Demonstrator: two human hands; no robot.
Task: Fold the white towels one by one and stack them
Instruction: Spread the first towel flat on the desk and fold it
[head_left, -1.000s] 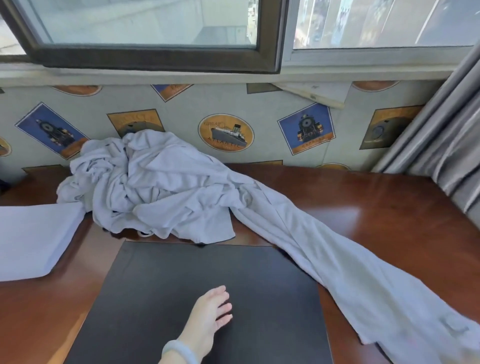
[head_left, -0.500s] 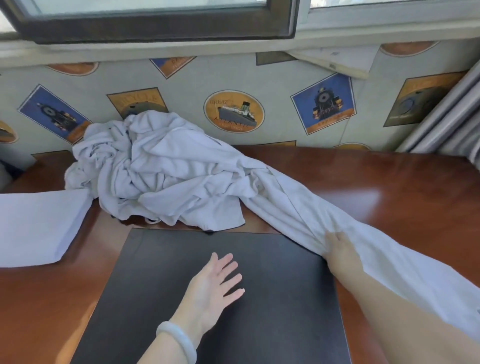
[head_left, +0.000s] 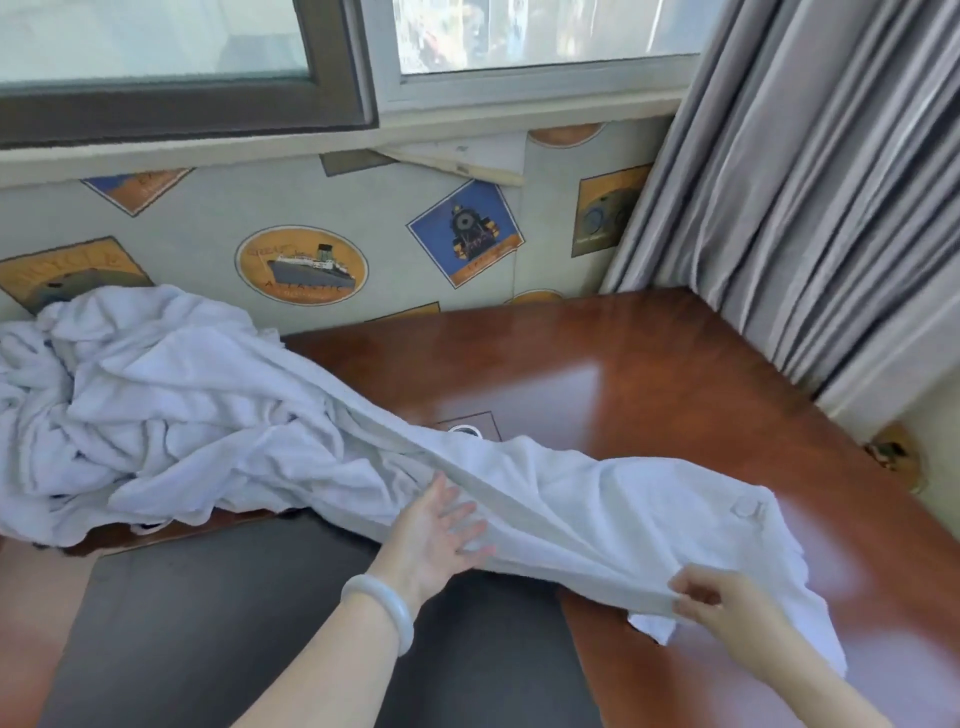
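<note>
view from a head-worn camera, looking down at a glossy wooden table (head_left: 675, 374) below a window. a long white towel (head_left: 597, 509) lies stretched across it, running from a rumpled heap of white towels (head_left: 156, 415) at the left toward the table's right side, its near edge crossing the corner of a black mat (head_left: 260, 597). the right hand (head_left: 711, 605) pinches the towel's near edge between thumb and curled fingers, raising it a little. the left hand (head_left: 441, 530), with a pale bangle (head_left: 382, 605) on the wrist, is spread with straight fingers against the towel's middle and grips nothing. the towel's far end looks caught up in the heap, so a pull to the right would likely drag other towels along, or tip some off the table. the single small pinch could slip free, and the slick wood may let the cloth slide toward the right edge. no folded stack is in view.
</note>
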